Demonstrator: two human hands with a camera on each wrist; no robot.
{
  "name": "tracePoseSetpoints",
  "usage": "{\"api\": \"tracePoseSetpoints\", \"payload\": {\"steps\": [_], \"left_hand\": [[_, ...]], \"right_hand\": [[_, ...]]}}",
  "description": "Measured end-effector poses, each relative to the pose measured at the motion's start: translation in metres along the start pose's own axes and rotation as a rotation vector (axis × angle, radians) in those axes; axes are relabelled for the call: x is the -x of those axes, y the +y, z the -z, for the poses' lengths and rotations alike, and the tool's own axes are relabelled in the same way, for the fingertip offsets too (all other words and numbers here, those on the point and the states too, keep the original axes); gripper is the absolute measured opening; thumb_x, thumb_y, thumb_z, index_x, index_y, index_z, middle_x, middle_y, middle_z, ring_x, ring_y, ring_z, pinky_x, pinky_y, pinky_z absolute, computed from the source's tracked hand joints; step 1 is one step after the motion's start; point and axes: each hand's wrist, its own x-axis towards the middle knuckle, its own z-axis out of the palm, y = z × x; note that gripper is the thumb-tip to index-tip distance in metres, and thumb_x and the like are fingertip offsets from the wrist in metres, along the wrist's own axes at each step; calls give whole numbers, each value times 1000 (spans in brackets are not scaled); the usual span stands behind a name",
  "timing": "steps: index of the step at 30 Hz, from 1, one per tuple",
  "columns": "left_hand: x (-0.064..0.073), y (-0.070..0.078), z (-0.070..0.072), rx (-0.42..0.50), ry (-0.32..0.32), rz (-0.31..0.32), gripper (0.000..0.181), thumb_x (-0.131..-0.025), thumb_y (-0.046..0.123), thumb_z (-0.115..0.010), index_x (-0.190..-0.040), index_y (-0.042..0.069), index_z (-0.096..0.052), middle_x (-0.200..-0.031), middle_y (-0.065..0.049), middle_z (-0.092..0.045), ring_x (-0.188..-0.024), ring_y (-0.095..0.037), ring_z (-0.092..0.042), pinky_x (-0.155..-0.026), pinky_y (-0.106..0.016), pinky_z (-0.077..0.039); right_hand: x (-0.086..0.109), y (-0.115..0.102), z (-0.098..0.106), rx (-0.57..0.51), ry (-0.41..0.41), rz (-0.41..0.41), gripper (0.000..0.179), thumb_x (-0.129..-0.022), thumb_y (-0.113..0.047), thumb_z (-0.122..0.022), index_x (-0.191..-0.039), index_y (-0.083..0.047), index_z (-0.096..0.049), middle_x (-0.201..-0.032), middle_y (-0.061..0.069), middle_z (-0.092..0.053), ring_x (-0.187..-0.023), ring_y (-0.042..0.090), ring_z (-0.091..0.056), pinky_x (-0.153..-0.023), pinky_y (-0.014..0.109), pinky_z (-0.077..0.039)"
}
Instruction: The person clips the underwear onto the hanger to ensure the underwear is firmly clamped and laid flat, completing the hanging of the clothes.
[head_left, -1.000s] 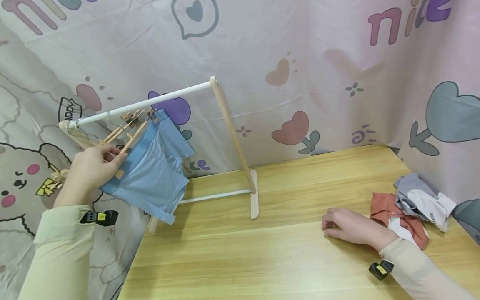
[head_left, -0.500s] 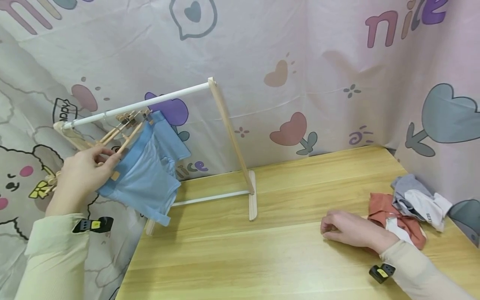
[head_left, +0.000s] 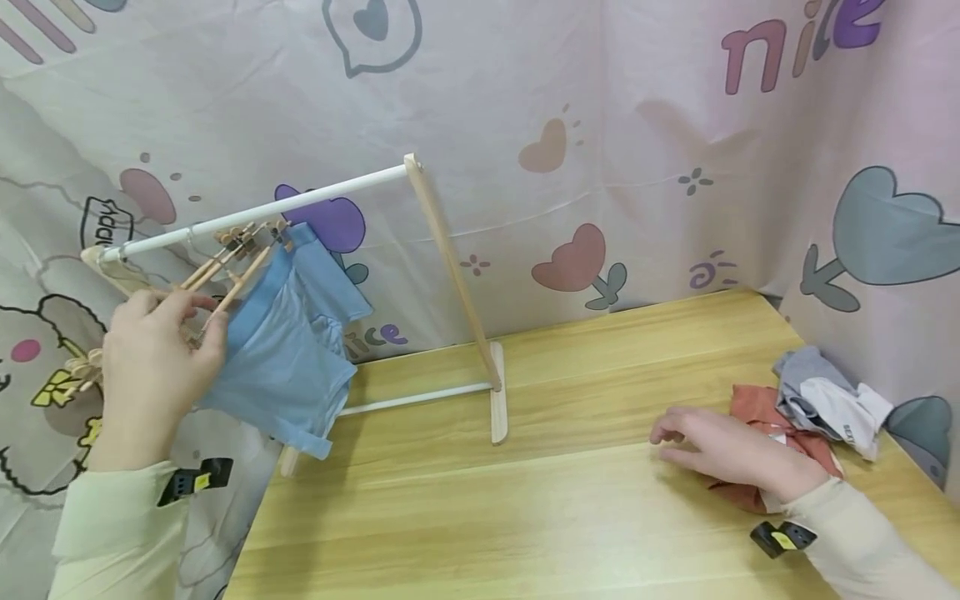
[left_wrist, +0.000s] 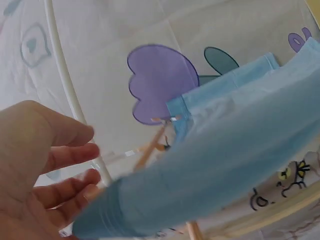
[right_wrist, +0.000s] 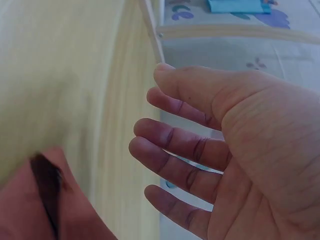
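Light blue shorts (head_left: 277, 358) hang from a wooden clip hanger (head_left: 246, 279) on the small clothes rack (head_left: 330, 192). My left hand (head_left: 157, 358) is at the near end of the hanger, thumb and fingers apart. In the left wrist view, the fingers of the left hand (left_wrist: 35, 145) are loosely bent, close to the waistband of the shorts (left_wrist: 210, 150). My right hand (head_left: 738, 450) hovers near a rust-red garment (head_left: 753, 402), partly covering it. The right wrist view shows the right hand (right_wrist: 265, 130) with relaxed, spread fingers and nothing in them.
A grey garment (head_left: 804, 371) and a white one (head_left: 843, 407) lie bunched behind the red one on the wooden table (head_left: 525, 517). The rack's wooden foot (head_left: 498, 408) stands left of them. Printed curtains (head_left: 637, 250) enclose the back and sides.
My left thumb and fingers have spread away from the hanger end they pinched. My right hand has shifted slightly right, its curled fingers loosening. The head view has turned a little.
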Motion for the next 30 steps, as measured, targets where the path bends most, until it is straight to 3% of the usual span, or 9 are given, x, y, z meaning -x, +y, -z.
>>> {"api": "tracePoseSetpoints", "payload": {"steps": [3,5,11,16,18,24,30], "left_hand": [[6,18,-5,39,113,-98,20,-96,10,-65,-103,-8,-72,-101,-32,-65,-94,-55,-56,-77,-66,-34],[11,31,-10,77,136,-145,19,-96,9,-66,-102,-8,-72,-97,-30,-67,-89,-49,-58,-74,-58,-36],[35,70,-36,228,66,-223,14,-92,2,-72,-105,-4,-75,-90,-18,-73,-80,-28,-64,-74,-21,-42],[66,103,-75,333,-8,-300,17,-87,-2,-78,-103,2,-74,-86,-8,-71,-76,-18,-65,-68,-28,-51],[80,115,-93,379,-68,-320,21,-86,-3,-80,-105,3,-74,-85,-5,-71,-75,-15,-66,-65,-29,-54],[122,154,-141,541,-264,-301,24,-87,-3,-81,-109,3,-73,-88,-5,-74,-76,-14,-69,-64,-24,-58],[145,204,-179,609,-502,-346,23,-95,6,-77,-118,6,-73,-99,-4,-76,-83,-11,-70,-77,-21,-60]], "right_hand": [[4,3,10,14,7,-44,13,-100,-26,-78,-110,-19,-75,-110,-9,-70,-97,7,-68,-81,30,-58],[7,6,17,34,17,-77,16,-99,-28,-78,-112,-18,-75,-111,-8,-71,-98,10,-69,-82,31,-58],[21,19,40,107,110,-147,23,-95,-24,-82,-115,-15,-75,-112,-2,-75,-94,16,-71,-77,32,-59],[35,34,58,190,170,-205,28,-93,-23,-86,-116,-11,-75,-112,10,-74,-93,23,-72,-76,42,-59],[40,42,64,228,182,-251,35,-92,-24,-86,-119,-7,-74,-115,17,-72,-94,29,-71,-78,50,-59],[58,67,73,270,190,-398,59,-90,-26,-87,-135,3,-62,-128,40,-58,-106,56,-62,-84,73,-53],[67,85,72,267,134,-470,63,-89,-28,-86,-135,6,-59,-123,45,-56,-103,60,-62,-80,72,-53]]}}
